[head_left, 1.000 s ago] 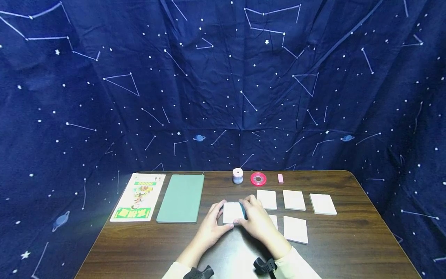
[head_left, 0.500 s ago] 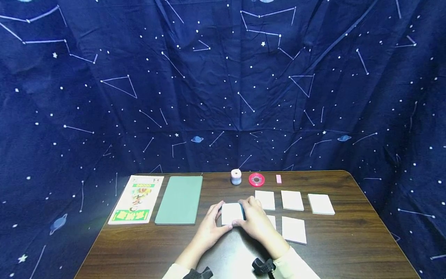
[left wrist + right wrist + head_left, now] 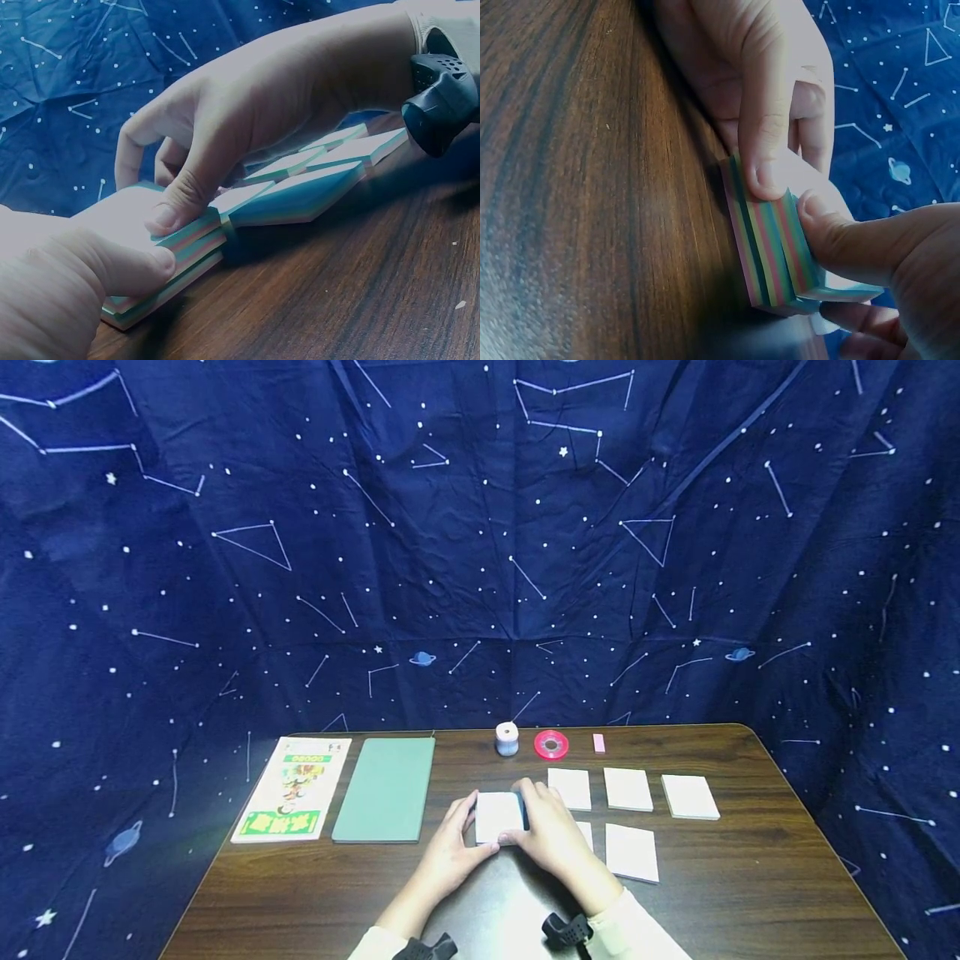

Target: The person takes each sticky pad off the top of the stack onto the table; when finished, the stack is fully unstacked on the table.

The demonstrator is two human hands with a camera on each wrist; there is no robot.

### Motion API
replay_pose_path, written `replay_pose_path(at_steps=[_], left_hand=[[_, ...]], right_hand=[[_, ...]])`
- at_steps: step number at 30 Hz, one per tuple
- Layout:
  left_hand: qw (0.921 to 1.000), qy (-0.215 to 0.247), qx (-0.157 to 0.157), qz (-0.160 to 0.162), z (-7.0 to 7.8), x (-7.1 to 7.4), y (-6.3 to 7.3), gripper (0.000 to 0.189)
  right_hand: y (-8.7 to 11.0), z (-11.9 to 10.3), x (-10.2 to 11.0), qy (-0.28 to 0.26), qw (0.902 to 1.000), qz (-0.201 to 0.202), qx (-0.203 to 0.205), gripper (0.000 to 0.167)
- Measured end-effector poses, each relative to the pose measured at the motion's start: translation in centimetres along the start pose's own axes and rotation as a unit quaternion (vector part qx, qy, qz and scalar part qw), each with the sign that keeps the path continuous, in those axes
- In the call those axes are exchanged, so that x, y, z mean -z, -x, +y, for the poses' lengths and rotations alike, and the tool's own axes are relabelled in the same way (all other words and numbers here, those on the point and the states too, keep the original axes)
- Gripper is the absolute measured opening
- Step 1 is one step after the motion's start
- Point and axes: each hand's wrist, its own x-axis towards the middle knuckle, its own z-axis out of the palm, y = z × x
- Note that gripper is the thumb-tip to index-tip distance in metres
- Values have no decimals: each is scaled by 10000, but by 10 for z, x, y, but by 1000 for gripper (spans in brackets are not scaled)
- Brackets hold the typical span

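Note:
A small stack of square note pads (image 3: 498, 817), white on top with multicoloured edges, stands on the table between both hands. My left hand (image 3: 450, 850) grips the stack from the left, its thumb (image 3: 765, 142) on the striped near edge of the lower pads. From the right, my right hand (image 3: 551, 833) grips the top pad, thumb (image 3: 171, 214) at the near corner and fingers along the right side. In the right wrist view the stack (image 3: 769, 240) shows pads slightly offset from one another. The far-side fingers are partly hidden.
Several more white note pads (image 3: 632, 852) lie in two rows to the right; one is partly hidden by the right arm. A green notebook (image 3: 384, 789) and a picture booklet (image 3: 292, 789) lie left. A spool (image 3: 507, 739), red ring (image 3: 551, 745) and pink eraser-like block (image 3: 598, 743) stand behind.
The head view has shifted slightly. Both hands stay around the stack in nearly the same grip.

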Motion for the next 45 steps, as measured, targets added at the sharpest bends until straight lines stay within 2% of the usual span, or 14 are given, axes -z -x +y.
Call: replay_pose_path(at_steps=[5, 8, 13, 15, 23, 29, 33, 38, 45], left_hand=[[10000, -77, -28, 9, 0, 0, 0, 94], [9995, -282, -62, 93, -1, 0, 1, 89], [9992, -362, -89, 172, -1, 1, 2, 74], [9994, -302, -42, 170, 0, 1, 1, 71], [9995, -252, -94, 189, 0, 2, 3, 71], [9999, 9, -114, 76, -1, 0, 4, 81], [9998, 97, -146, 27, 1, 0, 3, 86], [9997, 174, -151, 6, 2, 0, 4, 90], [9992, 312, -242, 68, 1, -1, 1, 90]], right_hand=[[-2, -2, 2, -264, 9995, 139, 92, 58], [-2, -6, 5, -636, 9977, 160, 175, 50], [-1, -17, 9, -1580, 9869, -76, 310, 41], [-1, -20, 10, -1770, 9834, -59, 389, 42], [-2, -23, 14, -1806, 9805, 336, 696, 27], [-2, -24, 30, -1967, 9779, 369, 606, 25], [1, -22, 45, -2104, 9755, 391, 513, 30], [10, -13, 58, -2543, 9646, 654, 255, 43], [28, 5, 69, -3347, 9381, 848, -260, 41]])
